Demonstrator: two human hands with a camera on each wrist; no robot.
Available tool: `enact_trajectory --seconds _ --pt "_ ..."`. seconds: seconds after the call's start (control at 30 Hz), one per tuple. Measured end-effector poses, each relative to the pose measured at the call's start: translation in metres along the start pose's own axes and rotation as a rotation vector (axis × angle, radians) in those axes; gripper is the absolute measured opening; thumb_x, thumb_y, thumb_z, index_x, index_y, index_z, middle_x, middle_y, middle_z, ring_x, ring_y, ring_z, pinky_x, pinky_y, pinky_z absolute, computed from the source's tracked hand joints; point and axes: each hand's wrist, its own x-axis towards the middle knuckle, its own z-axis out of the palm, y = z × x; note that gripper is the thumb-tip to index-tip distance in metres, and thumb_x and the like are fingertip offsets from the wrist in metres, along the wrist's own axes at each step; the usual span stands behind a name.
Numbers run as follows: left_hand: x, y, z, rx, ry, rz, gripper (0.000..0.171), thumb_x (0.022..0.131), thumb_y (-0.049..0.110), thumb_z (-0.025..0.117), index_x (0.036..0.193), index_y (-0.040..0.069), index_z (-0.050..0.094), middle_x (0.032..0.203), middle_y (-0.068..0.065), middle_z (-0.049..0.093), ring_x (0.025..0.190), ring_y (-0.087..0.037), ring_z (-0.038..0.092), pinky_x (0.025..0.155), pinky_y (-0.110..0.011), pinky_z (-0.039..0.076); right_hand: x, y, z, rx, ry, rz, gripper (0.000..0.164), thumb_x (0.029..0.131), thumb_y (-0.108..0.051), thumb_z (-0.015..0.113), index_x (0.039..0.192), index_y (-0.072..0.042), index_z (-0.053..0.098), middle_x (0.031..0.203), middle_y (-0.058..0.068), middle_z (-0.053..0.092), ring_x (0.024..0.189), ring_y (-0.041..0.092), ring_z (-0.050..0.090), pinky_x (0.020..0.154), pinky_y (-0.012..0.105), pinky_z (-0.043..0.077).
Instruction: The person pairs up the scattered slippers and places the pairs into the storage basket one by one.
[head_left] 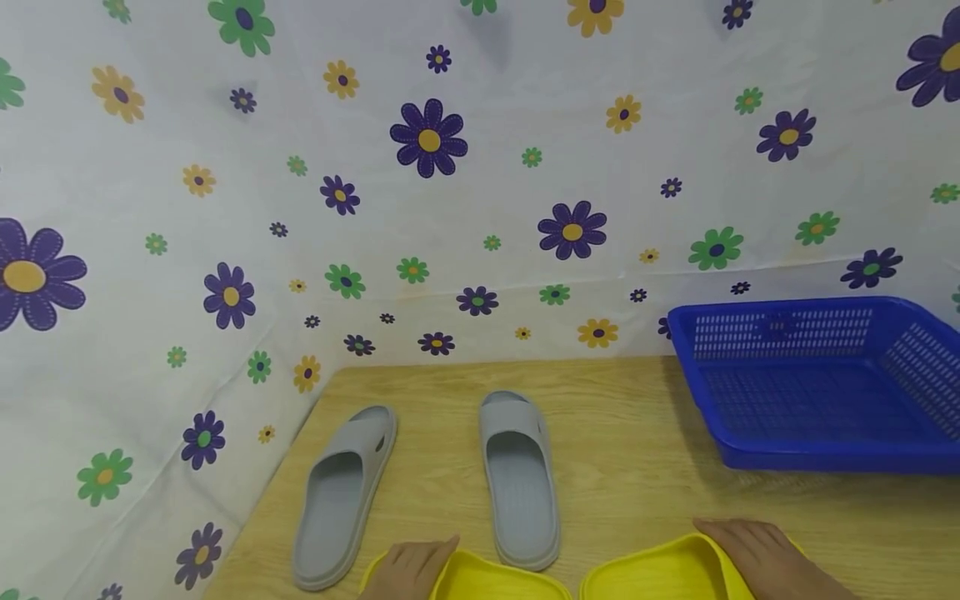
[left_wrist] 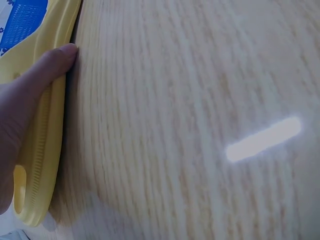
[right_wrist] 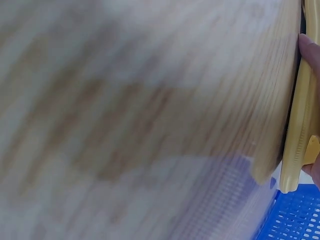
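Observation:
Two yellow slippers are at the bottom edge of the head view, partly cut off by the frame. My left hand grips the left yellow slipper at its outer side. In the left wrist view, the thumb lies along the side of this slipper, by the sole's edge. On the right, my other hand holds the second yellow slipper by its outer side. The right wrist view shows that slipper at the far edge, with thumb and fingertips on it.
Two grey slippers, the left one slanted and the other nearly straight, lie on the wooden table. A blue basket stands at the back right. Behind hangs a white flower-printed cloth.

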Motion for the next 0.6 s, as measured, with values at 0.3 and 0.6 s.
enact_trajectory --seconds 0.3,0.6 --pt "-0.004 0.011 -0.009 -0.031 -0.047 -0.089 0.064 0.088 0.059 0.054 0.128 0.009 0.056 0.106 0.004 0.064 0.095 -0.011 0.06 0.084 -0.034 0.05 -0.002 -0.003 0.0 0.013 0.033 -0.004 0.089 0.063 -0.065 0.074 0.129 -0.011 0.048 0.111 -0.005 0.058 0.097 0.014 0.054 0.096 0.013 0.009" --pt "-0.003 0.015 -0.012 -0.045 0.016 -0.117 0.069 0.085 0.061 0.056 0.133 0.012 0.051 0.114 0.005 0.059 0.102 -0.012 0.054 0.089 -0.037 0.046 -0.004 0.003 -0.005 0.052 0.095 -0.056 0.095 0.058 -0.064 0.077 0.129 -0.007 0.047 0.108 -0.003 0.058 0.095 0.014 0.053 0.098 0.009 0.007"
